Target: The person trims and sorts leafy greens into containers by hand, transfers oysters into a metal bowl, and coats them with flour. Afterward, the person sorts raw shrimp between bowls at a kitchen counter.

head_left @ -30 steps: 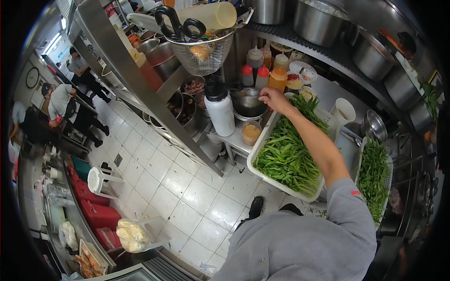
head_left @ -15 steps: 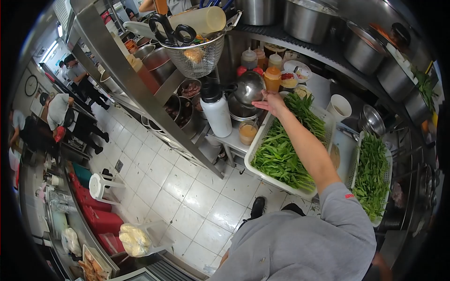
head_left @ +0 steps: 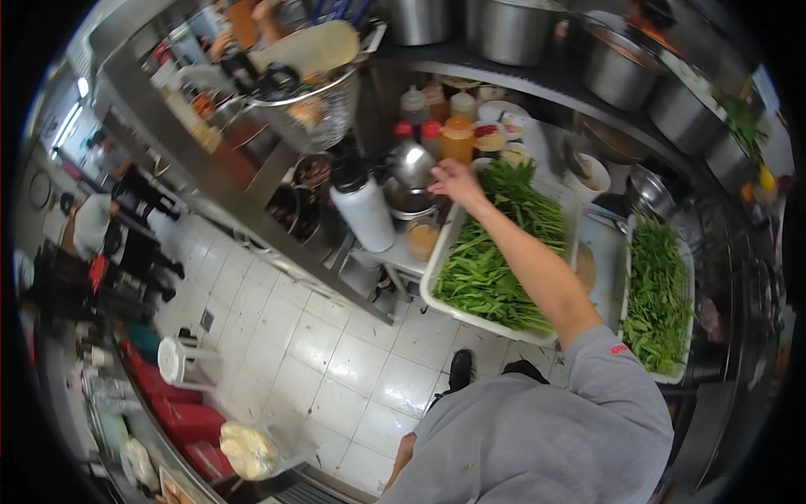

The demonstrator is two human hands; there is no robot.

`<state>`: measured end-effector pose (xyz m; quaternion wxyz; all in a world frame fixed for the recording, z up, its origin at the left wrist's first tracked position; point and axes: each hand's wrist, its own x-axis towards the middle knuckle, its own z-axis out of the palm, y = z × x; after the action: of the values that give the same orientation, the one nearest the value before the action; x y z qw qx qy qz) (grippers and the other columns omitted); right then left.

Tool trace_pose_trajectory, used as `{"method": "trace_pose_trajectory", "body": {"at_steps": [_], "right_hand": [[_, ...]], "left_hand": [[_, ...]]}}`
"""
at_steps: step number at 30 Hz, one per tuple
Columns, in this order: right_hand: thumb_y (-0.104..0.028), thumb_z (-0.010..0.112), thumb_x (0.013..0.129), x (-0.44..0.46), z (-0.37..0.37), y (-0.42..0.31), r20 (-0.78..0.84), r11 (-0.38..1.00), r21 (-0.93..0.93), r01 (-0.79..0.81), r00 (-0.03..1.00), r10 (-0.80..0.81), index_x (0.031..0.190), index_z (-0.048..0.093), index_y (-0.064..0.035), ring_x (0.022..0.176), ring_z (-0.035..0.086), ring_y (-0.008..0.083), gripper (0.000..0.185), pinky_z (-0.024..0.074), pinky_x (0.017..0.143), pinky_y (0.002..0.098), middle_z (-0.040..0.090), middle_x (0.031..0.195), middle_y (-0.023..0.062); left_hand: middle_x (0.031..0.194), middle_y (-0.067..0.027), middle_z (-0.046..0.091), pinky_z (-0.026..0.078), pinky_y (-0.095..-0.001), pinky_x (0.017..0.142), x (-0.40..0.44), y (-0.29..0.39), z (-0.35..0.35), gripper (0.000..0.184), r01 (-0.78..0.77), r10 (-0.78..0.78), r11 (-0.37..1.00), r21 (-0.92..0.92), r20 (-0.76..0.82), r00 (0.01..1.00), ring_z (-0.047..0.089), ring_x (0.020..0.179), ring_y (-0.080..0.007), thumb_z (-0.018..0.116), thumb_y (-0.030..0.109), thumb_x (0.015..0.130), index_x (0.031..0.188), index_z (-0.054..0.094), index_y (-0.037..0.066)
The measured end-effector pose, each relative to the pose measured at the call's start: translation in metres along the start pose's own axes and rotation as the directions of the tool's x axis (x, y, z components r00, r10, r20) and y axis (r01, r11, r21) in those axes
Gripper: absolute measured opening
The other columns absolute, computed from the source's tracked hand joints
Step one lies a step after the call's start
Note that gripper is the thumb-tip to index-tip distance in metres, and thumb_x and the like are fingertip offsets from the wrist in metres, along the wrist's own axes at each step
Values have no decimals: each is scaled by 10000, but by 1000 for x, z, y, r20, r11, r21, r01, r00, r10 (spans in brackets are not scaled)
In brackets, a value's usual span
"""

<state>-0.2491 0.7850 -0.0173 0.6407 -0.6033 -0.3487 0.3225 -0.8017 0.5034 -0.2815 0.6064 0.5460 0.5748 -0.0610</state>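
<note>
My right hand (head_left: 457, 183) reaches over a white basket (head_left: 432, 281) piled with leafy green stalks (head_left: 499, 269). Its fingers are bent and look closed on the edge of a shiny, domed steel lid (head_left: 411, 164), though blur softens the contact. Below the lid stands a round steel pot (head_left: 409, 197). Beside it are a white bottle with a black cap (head_left: 365, 210) and a cup of light brown sauce (head_left: 421, 239). An orange squeeze bottle (head_left: 457, 140) stands just behind my fingers. Only part of my left hand (head_left: 402, 460) shows at my side, its fingers hidden.
A second basket of greens (head_left: 656, 294) lies to the right. A wire strainer (head_left: 311, 113) hangs over a steel post (head_left: 252, 185). Large pots (head_left: 514, 34) line the shelf above. Stools (head_left: 180, 361) stand on the tiled floor at left; people (head_left: 101, 227) work further off.
My right fingers have gone from stretched out to bent at the lid's edge. The lid has shifted slightly left and its tilt looks different. The whole view has turned a little.
</note>
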Motion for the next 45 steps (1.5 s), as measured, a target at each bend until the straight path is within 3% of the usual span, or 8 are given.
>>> {"method": "trace_pose_trajectory", "body": {"at_steps": [3,11,22,26,30,34,40,45], "right_hand": [[-95,615,886,-51,-9,-55,66,773,-561,297,946,-316,965,565,-3,793,653,231,132,517,708,313,634,904,114],[21,680,733,-212,-135,-138,324,340,-724,601,731,-601,940,581,-13,904,630,290,231,525,764,368,627,995,115],[55,712,640,-508,-289,-199,44,84,-987,135,739,-672,875,654,4,916,645,301,247,522,852,398,663,1017,127],[147,594,672,-650,-325,-188,-441,454,-880,-140,595,-672,859,620,10,786,666,243,233,533,750,326,677,920,114],[-75,572,918,-836,-378,-26,-992,982,-5,189,125,-29,984,543,-47,897,634,206,77,557,772,343,611,998,85],[-91,598,903,-1006,-304,220,-711,500,116,858,-280,645,1127,489,9,967,598,374,268,562,852,490,524,1128,165],[-172,713,820,-997,-182,231,-603,829,560,-3,-687,405,804,650,-22,654,629,138,163,541,572,307,659,820,101],[-227,701,814,-983,-185,128,-886,823,419,-384,-370,278,938,652,-96,845,640,328,187,493,749,418,675,861,129]], "left_hand": [[807,-102,677,477,-257,683,4,13,-1,333,80,-82,994,-72,-28,996,599,753,-115,496,94,851,1124,671,16],[779,-59,659,494,-241,592,16,89,-11,363,9,-19,999,51,204,979,592,659,-103,469,1,805,1092,686,52],[863,-78,706,511,-261,607,89,119,62,168,-233,1,787,572,376,927,634,668,-127,604,107,851,960,717,48],[909,-39,718,544,-298,676,90,133,150,234,-157,-148,801,577,446,883,672,767,-151,601,272,875,1028,689,119],[953,-144,692,540,-417,735,79,131,264,351,-724,182,56,687,706,684,669,848,-337,547,406,863,1001,695,120],[938,-150,695,532,-393,779,0,157,385,321,-841,188,1,540,826,531,671,883,-322,561,383,868,982,713,123],[891,-120,715,505,-303,806,-109,183,521,299,-978,-117,11,206,972,203,668,837,-179,600,299,900,982,704,31],[1022,-146,679,501,-330,788,-183,155,630,577,-851,-502,324,412,838,215,666,847,-210,516,504,941,1162,584,-24]]}}
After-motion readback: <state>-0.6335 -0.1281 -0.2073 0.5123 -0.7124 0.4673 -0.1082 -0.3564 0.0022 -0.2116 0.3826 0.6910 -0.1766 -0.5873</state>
